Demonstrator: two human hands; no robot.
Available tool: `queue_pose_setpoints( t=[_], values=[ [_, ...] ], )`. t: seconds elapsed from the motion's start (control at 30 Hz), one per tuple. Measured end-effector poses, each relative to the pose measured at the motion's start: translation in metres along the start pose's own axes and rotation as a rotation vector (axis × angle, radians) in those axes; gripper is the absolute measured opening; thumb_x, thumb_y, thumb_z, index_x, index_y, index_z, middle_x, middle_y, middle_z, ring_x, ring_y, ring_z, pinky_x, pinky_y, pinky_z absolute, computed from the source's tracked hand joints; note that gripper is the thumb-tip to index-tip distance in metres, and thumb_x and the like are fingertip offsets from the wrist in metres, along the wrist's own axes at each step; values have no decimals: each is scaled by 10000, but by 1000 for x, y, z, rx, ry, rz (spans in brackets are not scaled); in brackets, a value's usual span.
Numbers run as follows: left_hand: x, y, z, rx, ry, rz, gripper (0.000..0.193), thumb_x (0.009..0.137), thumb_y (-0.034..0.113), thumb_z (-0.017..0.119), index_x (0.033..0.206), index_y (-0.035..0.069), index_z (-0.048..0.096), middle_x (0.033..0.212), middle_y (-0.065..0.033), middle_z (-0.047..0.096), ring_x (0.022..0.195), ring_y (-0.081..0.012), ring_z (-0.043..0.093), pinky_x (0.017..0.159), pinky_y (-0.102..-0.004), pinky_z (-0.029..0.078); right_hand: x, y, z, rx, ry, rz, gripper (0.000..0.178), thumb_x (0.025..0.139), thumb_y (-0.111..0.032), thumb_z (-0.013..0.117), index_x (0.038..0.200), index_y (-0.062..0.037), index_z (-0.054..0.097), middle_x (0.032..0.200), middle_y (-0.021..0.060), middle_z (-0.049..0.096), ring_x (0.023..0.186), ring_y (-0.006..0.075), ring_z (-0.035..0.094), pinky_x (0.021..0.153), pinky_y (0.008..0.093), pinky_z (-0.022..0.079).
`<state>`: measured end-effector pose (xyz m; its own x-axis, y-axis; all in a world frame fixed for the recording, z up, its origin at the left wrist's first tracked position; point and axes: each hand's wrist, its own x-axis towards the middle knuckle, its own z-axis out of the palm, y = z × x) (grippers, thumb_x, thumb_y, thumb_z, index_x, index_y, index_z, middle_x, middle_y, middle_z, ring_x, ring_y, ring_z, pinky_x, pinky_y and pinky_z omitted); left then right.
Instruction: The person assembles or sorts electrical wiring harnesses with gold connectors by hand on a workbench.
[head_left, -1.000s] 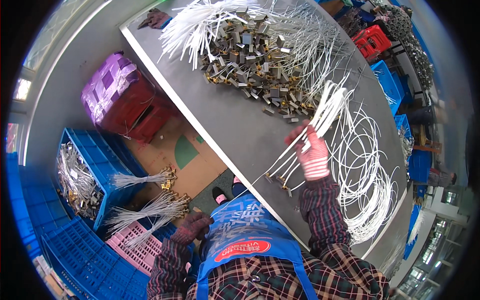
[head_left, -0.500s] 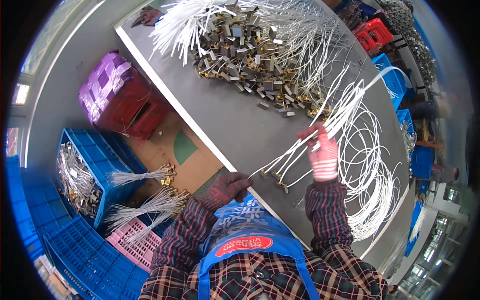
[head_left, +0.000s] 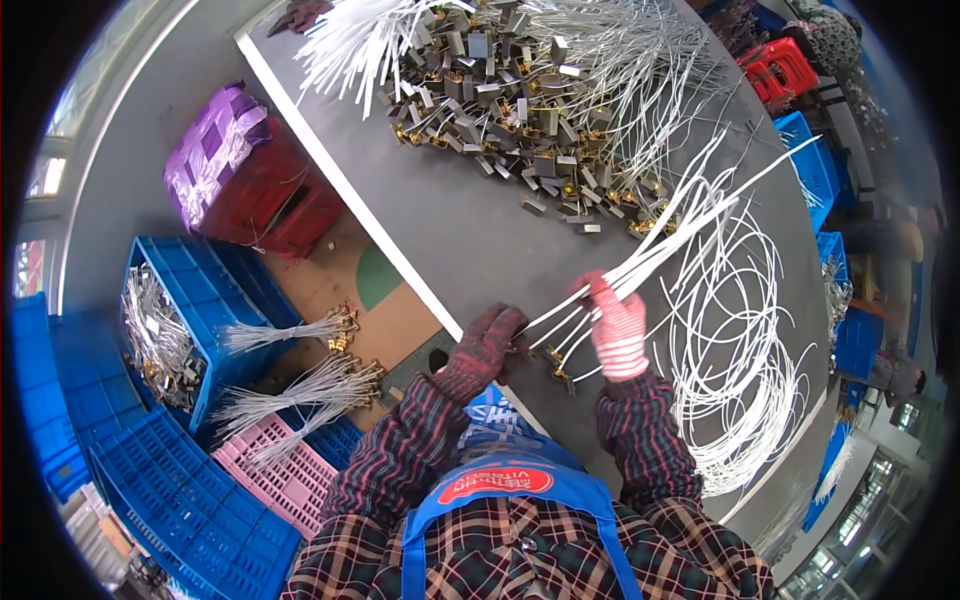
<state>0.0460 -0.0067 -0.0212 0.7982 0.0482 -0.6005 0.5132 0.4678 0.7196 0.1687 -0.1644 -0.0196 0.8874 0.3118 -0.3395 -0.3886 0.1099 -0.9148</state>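
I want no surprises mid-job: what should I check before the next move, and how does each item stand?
1. Right hand closed around the white wires: ok.
2. Left hand gripping a wire end: cannot tell; its fingertips are close to one, but the grip is hidden.
3. Brass-coloured fittings by the right hand apart from the pile of grey blocks: ok.
4. Held wires' far ends gathered evenly: not ok; they fan out.
5. Held wires untangled from the loose wire coils: cannot tell; they overlap in view.

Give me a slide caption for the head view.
Right hand grips white cables above the grey table; left hand close by.
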Motion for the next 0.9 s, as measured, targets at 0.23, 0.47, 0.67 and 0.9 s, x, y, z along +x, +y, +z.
queue_pose_setpoints(
  t=[0.23, 0.47, 0.67, 0.9],
  values=[
    [31, 5, 23, -49, 68, -27, 337, 924, 381, 447, 1019, 73, 545, 715, -49, 563, 488, -134, 503, 414, -253, 379, -2, -11, -13, -143, 40, 85, 324, 854, -248, 633, 976, 51, 602, 763, 73, 609, 684, 164, 599, 610, 270, 496],
    [39, -30, 9, 532, 261, 343, 357, 903, 381, 491, 1064, 69, 553, 859, -152, 590, 822, -292, 597, 746, -385, 468, 9, -109, -112, 447, 221, -359, 273, 867, -257, 617, 1013, -33, 560, 707, -13, 510, 592, 114, 450, 639, 287, 441],
    [55, 63, 13, 1200, 447, 902, 327, 812, 231, 601, 1110, 109, 543, 1099, -150, 529, 976, -328, 524, 819, -467, 403, 17, -146, -101, 433, 9, -343, 245, 927, -248, 527, 1108, -88, 561, 864, 21, 604, 767, 156, 566, 738, 403, 504],
    [136, 202, 4, 1775, 554, 665, 251, 780, 168, 572, 1020, 97, 588, 1010, -99, 583, 941, -277, 545, 762, -423, 416, 40, -73, -24, 43, -319, 244, 334, 857, -269, 610, 985, 35, 562, 826, 134, 605, 674, 222, 617, 549, 360, 544]
  ],
)
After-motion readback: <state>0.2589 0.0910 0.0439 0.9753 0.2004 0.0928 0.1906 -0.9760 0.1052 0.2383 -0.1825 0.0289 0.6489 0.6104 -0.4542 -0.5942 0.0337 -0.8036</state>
